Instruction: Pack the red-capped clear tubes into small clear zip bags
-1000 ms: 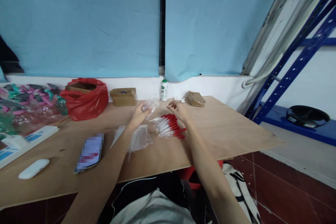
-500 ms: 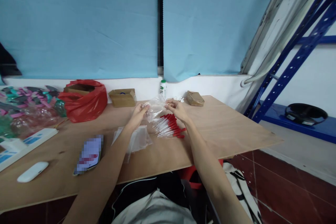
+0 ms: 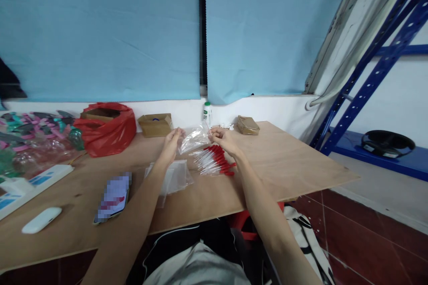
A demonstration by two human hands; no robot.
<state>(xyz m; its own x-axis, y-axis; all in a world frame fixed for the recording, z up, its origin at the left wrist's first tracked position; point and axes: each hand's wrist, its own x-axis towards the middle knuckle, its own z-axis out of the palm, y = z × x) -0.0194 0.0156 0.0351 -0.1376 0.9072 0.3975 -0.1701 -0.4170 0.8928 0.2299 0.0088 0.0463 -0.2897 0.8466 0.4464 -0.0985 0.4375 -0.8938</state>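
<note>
A clear plastic bag [image 3: 193, 138] is stretched between my two hands above the table. My left hand [image 3: 172, 141] pinches its left side with closed fingers. The closed fingers of my right hand [image 3: 221, 136] are at the bag's right edge, where a thin reddish strip shows by the fingertips. Just below the bag lies a pile of thin clear sticks with red ends [image 3: 217, 159], fanned out; their exact kind cannot be made out. Flat clear plastic bags [image 3: 177, 176] lie stacked nearer to me, partly behind my left forearm.
On the wooden table [image 3: 281, 164] are a phone [image 3: 113, 197], a white oval case [image 3: 42, 220], a power strip [image 3: 36, 185], a red bag [image 3: 112, 136] and spray bottles [image 3: 43, 142]. Along the wall stand an open carton [image 3: 155, 125], a white bottle [image 3: 207, 115] and a brown package [image 3: 248, 125].
My left hand has moved slightly left, and the clear bag is now spread wider and flatter between my hands. My right hand has barely moved.
</note>
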